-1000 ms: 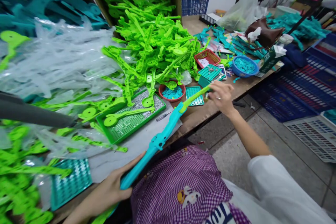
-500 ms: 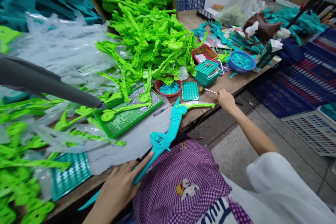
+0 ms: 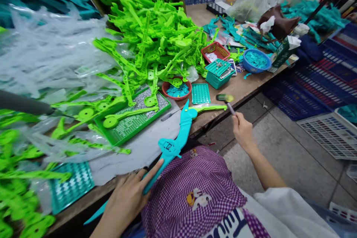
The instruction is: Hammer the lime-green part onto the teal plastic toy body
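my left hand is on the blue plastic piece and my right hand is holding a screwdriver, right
The head view shows a small hammer in your right hand, not a screwdriver; your left hand is indeed on the blue plastic piece.

two hands (image 3: 126,197) (image 3: 242,131), one mallet (image 3: 226,99), one apron (image 3: 195,186)

Purple-white checked apron (image 3: 189,182), cartoon animal figure printed on front; white short sleeve (image 3: 295,208); dark lettering.

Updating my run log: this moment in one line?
left hand: on turquoise part; right hand: gripping hammer; green piece: at turquoise part's far end; green tray: beyond left hand
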`<action>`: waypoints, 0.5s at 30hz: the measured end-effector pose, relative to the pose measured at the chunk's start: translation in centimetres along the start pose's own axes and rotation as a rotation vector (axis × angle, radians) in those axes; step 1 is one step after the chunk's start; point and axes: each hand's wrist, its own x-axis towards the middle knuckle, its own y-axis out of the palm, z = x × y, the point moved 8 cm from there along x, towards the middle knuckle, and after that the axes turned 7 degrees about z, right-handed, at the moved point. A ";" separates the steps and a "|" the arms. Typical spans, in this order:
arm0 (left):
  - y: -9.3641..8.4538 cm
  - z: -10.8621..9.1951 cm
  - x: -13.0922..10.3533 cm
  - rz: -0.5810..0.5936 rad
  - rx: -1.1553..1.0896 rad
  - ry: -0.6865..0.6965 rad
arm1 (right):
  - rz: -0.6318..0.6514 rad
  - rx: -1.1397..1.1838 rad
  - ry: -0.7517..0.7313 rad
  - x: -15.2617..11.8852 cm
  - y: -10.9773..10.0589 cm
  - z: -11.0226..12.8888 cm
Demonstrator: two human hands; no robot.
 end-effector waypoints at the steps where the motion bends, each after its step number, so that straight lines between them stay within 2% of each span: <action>1: 0.0 0.0 0.0 0.006 0.002 -0.005 | 0.033 -0.033 0.029 0.2 0.2 -0.1; 4: -0.1 0.2 0.1 -0.007 -0.009 -0.023 | 0.215 -0.151 0.037 0.6 2.0 0.2; 6: -0.1 0.3 0.1 -0.009 -0.012 -0.031 | 0.252 -0.140 0.009 0.6 2.6 0.2; 8: 0.1 0.6 0.1 0.011 -0.035 -0.036 | 0.172 -0.044 0.030 0.8 2.0 -0.5; 10: 0.3 1.1 0.1 0.028 -0.120 -0.047 | 0.038 0.103 0.082 1.0 0.7 -1.9; 12: 0.2 1.8 0.0 0.033 -0.292 -0.044 | -0.081 0.283 0.117 1.2 -0.6 -3.4; 15: -0.5 2.8 -0.1 0.030 -0.608 -0.026 | -0.121 0.604 0.142 1.7 -0.8 -4.9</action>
